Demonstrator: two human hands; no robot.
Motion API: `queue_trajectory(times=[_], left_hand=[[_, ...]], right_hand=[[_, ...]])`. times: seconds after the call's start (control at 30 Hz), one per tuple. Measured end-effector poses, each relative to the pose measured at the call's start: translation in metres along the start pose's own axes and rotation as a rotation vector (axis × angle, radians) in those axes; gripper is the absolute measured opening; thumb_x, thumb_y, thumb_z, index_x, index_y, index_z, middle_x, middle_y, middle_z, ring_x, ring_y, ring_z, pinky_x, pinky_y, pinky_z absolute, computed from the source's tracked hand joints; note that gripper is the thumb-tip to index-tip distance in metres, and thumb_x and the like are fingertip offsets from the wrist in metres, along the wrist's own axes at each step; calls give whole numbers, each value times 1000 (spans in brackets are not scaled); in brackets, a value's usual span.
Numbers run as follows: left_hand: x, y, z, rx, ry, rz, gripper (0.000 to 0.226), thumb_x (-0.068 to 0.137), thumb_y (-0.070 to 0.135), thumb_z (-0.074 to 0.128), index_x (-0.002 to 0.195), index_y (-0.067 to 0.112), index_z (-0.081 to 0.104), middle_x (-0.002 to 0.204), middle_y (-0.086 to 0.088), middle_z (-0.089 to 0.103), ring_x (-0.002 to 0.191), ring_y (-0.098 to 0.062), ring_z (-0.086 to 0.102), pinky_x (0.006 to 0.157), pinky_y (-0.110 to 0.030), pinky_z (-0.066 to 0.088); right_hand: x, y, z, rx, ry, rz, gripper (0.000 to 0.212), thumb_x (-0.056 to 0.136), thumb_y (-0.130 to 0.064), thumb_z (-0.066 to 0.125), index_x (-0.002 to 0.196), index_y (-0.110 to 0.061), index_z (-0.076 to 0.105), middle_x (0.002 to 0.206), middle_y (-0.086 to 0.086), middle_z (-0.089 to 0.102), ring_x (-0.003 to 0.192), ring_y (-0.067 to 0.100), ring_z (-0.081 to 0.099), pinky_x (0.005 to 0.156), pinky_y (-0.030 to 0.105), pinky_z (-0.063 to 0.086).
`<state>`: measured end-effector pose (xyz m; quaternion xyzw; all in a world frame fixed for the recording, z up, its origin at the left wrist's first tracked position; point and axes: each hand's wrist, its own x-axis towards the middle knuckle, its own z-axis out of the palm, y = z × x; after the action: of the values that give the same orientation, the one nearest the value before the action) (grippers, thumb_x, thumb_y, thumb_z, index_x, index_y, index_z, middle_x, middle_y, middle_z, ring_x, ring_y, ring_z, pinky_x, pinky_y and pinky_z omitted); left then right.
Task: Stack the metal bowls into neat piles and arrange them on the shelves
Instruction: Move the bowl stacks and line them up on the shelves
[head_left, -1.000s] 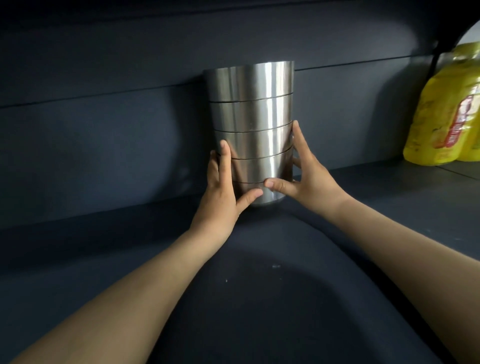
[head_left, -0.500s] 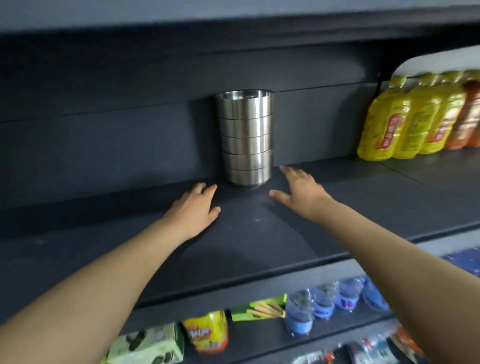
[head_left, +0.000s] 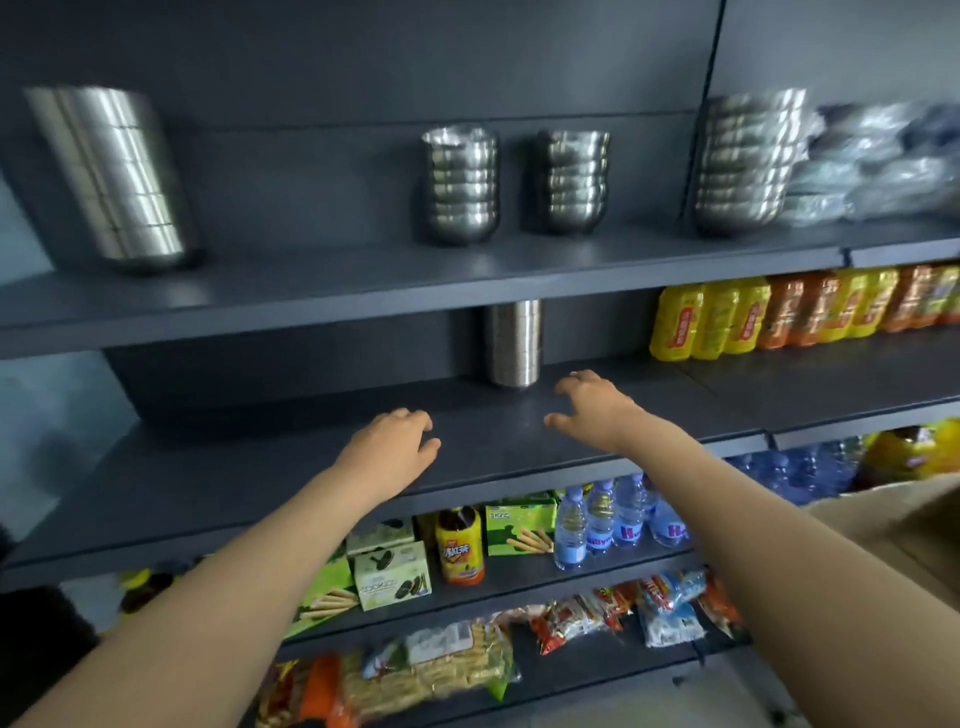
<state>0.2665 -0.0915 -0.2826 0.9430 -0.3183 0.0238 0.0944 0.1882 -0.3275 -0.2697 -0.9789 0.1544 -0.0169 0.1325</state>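
Observation:
A straight-sided stack of metal bowls (head_left: 513, 344) stands at the back of the middle dark shelf (head_left: 260, 478). My left hand (head_left: 390, 442) hovers over that shelf near its front, fingers loosely bent, holding nothing. My right hand (head_left: 589, 406) is just right of and in front of the stack, fingers spread and bent, apart from it. On the upper shelf (head_left: 363, 280) stand a tall straight-sided stack (head_left: 111, 176) at the left, two stacks of rounded bowls (head_left: 461, 184) (head_left: 571, 179) in the middle and a bigger rounded stack (head_left: 745, 161) at the right.
Yellow and orange bottles (head_left: 779, 314) line the middle shelf's right part. Plastic-wrapped packs (head_left: 878, 161) lie at the upper right. Below are snack boxes (head_left: 392, 571), water bottles (head_left: 613, 514) and bagged snacks (head_left: 597, 618). A brown carton edge (head_left: 893, 525) shows at the right.
Both hands let go of the stack on the middle shelf and drew back toward the shelf's front. The view pulled away, so the upper and lower shelves now show.

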Motion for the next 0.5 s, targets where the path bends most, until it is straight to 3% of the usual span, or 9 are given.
queue_trajectory(times=[0.37, 0.5], left_hand=[[-104, 19, -130, 13, 135, -64, 33, 96, 36, 41, 118, 15, 54, 116, -2, 56, 103, -19, 54, 88, -36, 47], [-136, 25, -155, 22, 204, -127, 32, 96, 37, 42, 115, 16, 55, 113, -2, 56, 100, -19, 54, 86, -35, 47]], right_hand=[[-95, -71, -107, -33, -81, -140, 62, 92, -42, 54, 142, -9, 38, 145, 13, 40, 130, 30, 43, 103, 35, 38], [-118, -87, -128, -51, -61, -199, 55, 93, -41, 52, 137, -8, 44, 138, 15, 50, 123, 31, 50, 102, 39, 41]])
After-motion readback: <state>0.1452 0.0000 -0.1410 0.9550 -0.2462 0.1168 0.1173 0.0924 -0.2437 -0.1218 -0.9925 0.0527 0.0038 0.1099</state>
